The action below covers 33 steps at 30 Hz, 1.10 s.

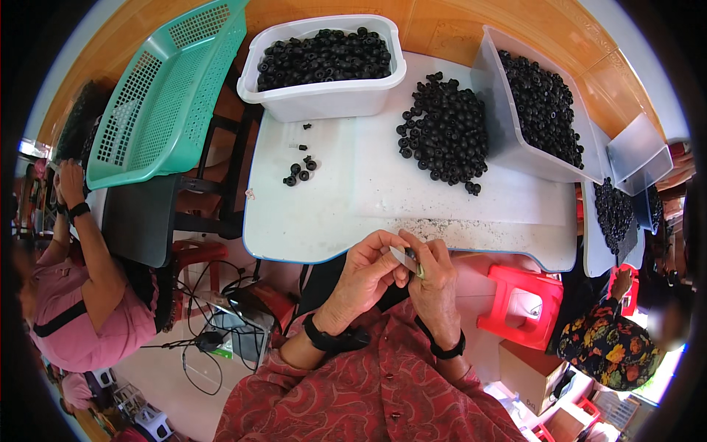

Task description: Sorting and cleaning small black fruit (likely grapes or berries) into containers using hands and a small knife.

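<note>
Clamping a small knife [403, 258] in the right grip [437, 283] before the bench [317, 221], holding the left grip [359, 278] together with contents unclear, seemingly working mid-batch near heaped black parts [445, 132] of uncertain completion.

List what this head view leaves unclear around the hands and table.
All in the head view:
Small dark piece between the left hand and right hand: mostly covered by fingers.
How the blade is held: overlapping fingers hide it.
Lower layers in the white tub: covered by black pieces on top.
Dark specks on the table: too small to identify.
</note>
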Tool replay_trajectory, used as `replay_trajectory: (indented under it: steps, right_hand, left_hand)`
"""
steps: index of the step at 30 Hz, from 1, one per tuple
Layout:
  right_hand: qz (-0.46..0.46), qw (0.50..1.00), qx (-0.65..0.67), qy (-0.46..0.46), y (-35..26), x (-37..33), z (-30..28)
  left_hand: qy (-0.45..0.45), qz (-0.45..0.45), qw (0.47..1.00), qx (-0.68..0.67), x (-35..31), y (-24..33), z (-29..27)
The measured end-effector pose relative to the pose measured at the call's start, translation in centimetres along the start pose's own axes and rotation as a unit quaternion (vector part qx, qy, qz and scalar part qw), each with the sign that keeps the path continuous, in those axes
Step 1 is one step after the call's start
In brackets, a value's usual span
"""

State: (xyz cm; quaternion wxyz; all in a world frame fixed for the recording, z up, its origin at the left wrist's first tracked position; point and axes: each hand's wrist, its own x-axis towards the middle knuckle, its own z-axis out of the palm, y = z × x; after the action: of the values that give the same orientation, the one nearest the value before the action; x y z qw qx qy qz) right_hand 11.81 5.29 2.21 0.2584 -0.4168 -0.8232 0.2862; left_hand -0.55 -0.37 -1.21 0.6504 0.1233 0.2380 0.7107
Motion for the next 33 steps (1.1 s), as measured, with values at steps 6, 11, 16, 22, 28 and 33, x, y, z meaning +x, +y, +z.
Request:
replay_trajectory:
  steps: [6,11,16,22,28,33]
  right_hand:
    - [0.013,0.999,0.031,-0.014,0.1,0.1,0.0]
    - [0.016,0.999,0.032,-0.013,0.0,-0.1,-0.1]
    - [0.017,0.999,0.047,-0.009,0.1,-0.2,0.4]
    - [0.043,0.998,0.039,-0.017,-0.4,-0.4,0.6]
    - [0.037,0.992,0.121,-0.023,0.0,-0.3,1.0]
    - [0.056,0.997,0.054,-0.017,-0.5,-0.5,1.1]
  left_hand:
    - [-0.011,-0.019,1.0,-0.019,0.0,0.2,0.0]
    - [-0.02,0.001,1.0,0.013,-0.1,0.5,0.0]
    - [-0.02,0.014,0.999,0.022,-0.1,0.7,0.0]
    - [-0.029,0.031,0.998,0.052,0.0,1.1,-0.1]
    - [-0.016,0.019,0.999,0.048,0.1,1.0,-0.3]
    - [-0.009,0.051,0.993,0.102,-0.1,1.2,-0.5]
